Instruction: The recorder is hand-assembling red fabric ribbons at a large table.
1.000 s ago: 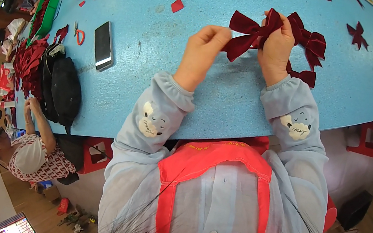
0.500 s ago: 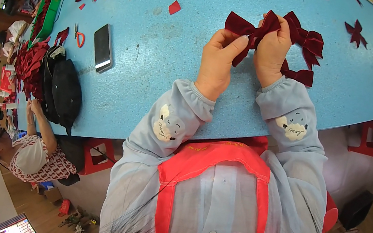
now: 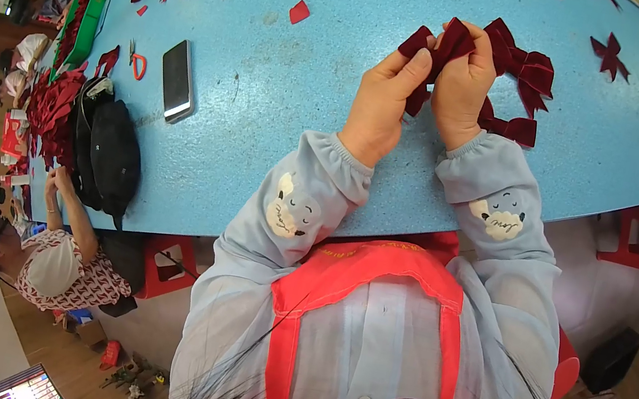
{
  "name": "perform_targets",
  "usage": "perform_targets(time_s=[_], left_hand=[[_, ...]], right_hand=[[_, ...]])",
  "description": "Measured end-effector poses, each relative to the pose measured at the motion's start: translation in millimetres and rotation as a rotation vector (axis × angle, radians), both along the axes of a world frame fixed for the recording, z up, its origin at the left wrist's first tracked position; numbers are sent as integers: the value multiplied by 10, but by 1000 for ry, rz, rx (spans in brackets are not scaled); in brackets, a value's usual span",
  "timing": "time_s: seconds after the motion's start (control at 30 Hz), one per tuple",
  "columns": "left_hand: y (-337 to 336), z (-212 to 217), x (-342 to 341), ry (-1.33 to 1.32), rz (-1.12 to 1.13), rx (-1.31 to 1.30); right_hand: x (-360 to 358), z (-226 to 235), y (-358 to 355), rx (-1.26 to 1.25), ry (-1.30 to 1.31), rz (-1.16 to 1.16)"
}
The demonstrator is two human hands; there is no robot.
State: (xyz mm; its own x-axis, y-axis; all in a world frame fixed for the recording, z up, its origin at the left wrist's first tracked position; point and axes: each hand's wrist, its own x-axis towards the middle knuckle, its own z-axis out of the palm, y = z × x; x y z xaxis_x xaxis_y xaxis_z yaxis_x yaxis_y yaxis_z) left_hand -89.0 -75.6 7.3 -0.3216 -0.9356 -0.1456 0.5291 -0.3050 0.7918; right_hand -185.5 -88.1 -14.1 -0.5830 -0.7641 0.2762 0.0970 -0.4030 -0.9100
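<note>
Both my hands grip a dark red velvet bow [image 3: 452, 48] above the blue table. My left hand [image 3: 388, 100] pinches its left side, with the thumb pressed near the middle. Around the right loop, the fingers of my right hand [image 3: 464, 84] are closed. Part of the bow's middle is hidden behind the fingers. Just right of my right hand lies another velvet bow [image 3: 530, 70] with notched tails. Below that, a further dark red velvet piece [image 3: 515, 131] is partly covered by my wrist.
On the blue table [image 3: 268, 105] lie a phone [image 3: 177, 80], red-handled scissors [image 3: 137, 63], a black bag [image 3: 111, 146] and a red scrap [image 3: 300, 11]. A loose bow [image 3: 610, 56] sits at the far right. Another person [image 3: 53, 255] works at the left beside piled red fabric [image 3: 53, 110].
My left hand has shifted right and slightly up, closer to my right hand. The bow's left loop is now squeezed together, and less of it shows.
</note>
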Motion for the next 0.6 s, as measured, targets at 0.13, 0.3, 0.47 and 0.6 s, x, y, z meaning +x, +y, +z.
perform_targets(time_s=[0.13, 0.3, 0.47, 0.6], left_hand=[[-142, 49, 52, -38, 3, -26], [-320, 92, 237, -158, -76, 8], [-218, 88, 116, -163, 221, -71], [-178, -1, -41, -26, 306, -88]], right_hand=[[-45, -141, -51, -77, 84, 29], [-53, -140, -63, -65, 264, -56], [14, -98, -30, -100, 353, -107], [0, -54, -1, -64, 330, -98]])
